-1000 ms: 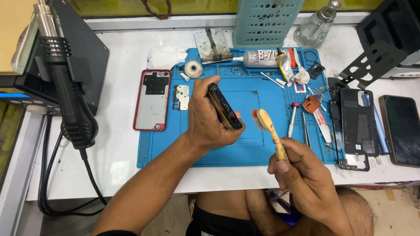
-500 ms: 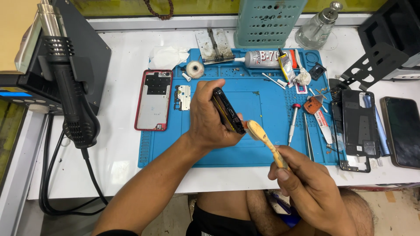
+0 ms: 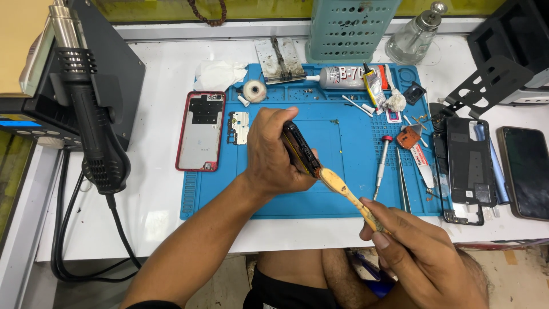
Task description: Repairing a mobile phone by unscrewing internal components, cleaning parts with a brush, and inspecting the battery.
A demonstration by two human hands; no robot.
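My left hand [image 3: 273,154] grips a dark phone body [image 3: 299,149] on its edge, tilted, above the blue work mat [image 3: 343,189]. My right hand [image 3: 420,254] holds a worn yellowish brush [image 3: 346,193] by its handle. The brush head touches the lower end of the phone body. Both hands hover over the front half of the mat.
A red phone back cover [image 3: 200,139] lies left of the mat, a small circuit board [image 3: 238,127] beside it. A screwdriver [image 3: 382,163], tweezers, glue tube [image 3: 342,74], tape roll [image 3: 254,90] lie on the mat. Hot-air tool [image 3: 94,120] at left; phone parts [image 3: 469,163] and a phone [image 3: 526,171] at right.
My right hand has brought the brush up and left, from apart from the phone body to touching its lower end. The left hand has stayed nearly still.
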